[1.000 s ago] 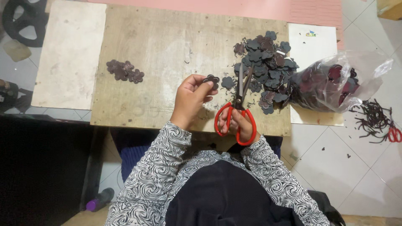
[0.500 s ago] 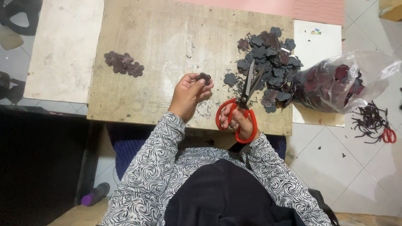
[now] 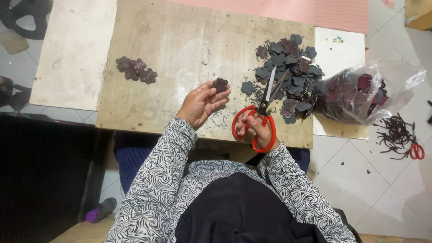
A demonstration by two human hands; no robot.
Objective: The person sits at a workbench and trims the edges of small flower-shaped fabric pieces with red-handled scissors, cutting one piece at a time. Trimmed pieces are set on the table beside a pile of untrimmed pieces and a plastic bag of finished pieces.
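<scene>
The left hand [image 3: 200,104] is holding one dark flower-shaped cutout [image 3: 220,84] between the thumb and the fingertips, with the fingers [image 3: 216,102] closing lightly around it, just above the wooden desk [image 3: 180,45]. Half a second ago this hand was sitting closer to the scissors and the piece was lying lower in the palm; now the hand is turning more open to the camera and the cutout is showing clearly at the fingertips.

The right hand [image 3: 258,130] is gripping the red-handled scissors [image 3: 261,114], with its fingers passing through the red loops. The blades are pointing up and slightly to the right, and their tips are lying over the big pile of dark cutouts [image 3: 288,72]. The blades are looking a little apart, as they were in the earlier frame. The scissors and the held cutout are apart, not touching.

A small group of cutouts [image 3: 135,70] is lying on the left part of the desk, well apart from both hands. A clear plastic bag [image 3: 364,94] with more dark pieces is resting at the right edge of the desk, just beside the big pile. On the tiled floor near it, dark thin strips [image 3: 396,135] are lying beside another pair of red scissors [image 3: 417,150].
</scene>
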